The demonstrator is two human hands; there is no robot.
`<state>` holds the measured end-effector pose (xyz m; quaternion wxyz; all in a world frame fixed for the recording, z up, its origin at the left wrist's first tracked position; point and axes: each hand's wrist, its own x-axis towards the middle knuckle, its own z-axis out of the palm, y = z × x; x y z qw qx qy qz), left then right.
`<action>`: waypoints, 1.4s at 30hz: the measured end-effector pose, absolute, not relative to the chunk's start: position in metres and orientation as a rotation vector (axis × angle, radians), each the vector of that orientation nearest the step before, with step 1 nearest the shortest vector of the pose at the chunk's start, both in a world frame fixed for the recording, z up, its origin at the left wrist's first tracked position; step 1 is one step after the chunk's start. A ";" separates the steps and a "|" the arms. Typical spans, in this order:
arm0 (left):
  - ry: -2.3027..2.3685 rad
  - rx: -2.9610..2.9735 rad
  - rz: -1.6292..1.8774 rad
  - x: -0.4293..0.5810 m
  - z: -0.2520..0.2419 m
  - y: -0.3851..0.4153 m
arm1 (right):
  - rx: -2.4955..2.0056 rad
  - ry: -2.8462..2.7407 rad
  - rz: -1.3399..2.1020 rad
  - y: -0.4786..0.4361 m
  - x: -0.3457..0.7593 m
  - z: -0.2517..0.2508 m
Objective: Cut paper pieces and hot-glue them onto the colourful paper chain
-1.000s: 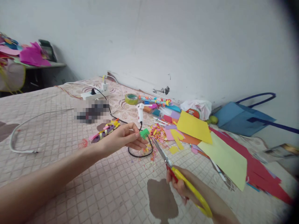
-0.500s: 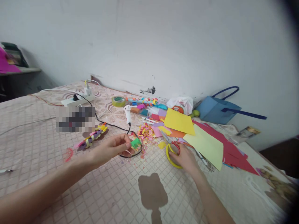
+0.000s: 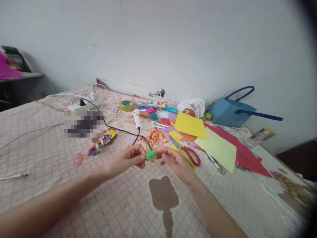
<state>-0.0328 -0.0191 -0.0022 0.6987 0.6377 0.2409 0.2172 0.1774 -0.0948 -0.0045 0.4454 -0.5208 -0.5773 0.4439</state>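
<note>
A small piece of green paper (image 3: 150, 155) with a fringed lower edge is held just above the tiled-pattern cloth. My left hand (image 3: 133, 157) pinches its left end between thumb and fingers. At the right end, the fingertips of my right hand (image 3: 173, 161) are closed on the paper too. Just beyond my right hand lie scissors (image 3: 192, 156) with one red and one yellow handle loop, partly covered by that hand. A heap of tiny paper snippets (image 3: 156, 137) sits behind the green piece.
A white glue gun (image 3: 136, 118) with a black cable stands behind my hands. Leftward are a decorated purple stick (image 3: 101, 144) and a power strip (image 3: 84, 106). Coloured sheets, including a yellow one (image 3: 190, 125), spread right, near a blue bag (image 3: 230, 111). Tape (image 3: 126, 105) lies farther back.
My right hand has let go of the scissors, which now lie on the cloth, and moved left to the green paper. My left hand has shifted slightly right with the paper.
</note>
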 end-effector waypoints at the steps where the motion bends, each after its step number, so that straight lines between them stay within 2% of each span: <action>1: 0.546 1.444 0.487 -0.032 -0.003 -0.020 | -1.249 -1.390 1.159 -0.092 0.168 -0.004; 11: 0.400 1.664 0.577 -0.033 -0.007 -0.020 | -1.147 -1.080 1.378 -0.084 0.154 -0.013; 20: 0.404 1.945 0.543 -0.031 -0.005 -0.024 | -1.178 -1.182 1.389 -0.092 0.151 -0.014; 33: 0.477 1.695 0.459 -0.028 -0.017 -0.023 | -1.214 -1.262 1.349 -0.096 0.149 -0.013; 42: 0.311 1.486 0.422 -0.029 -0.015 -0.019 | -1.219 -1.255 1.336 -0.095 0.149 -0.012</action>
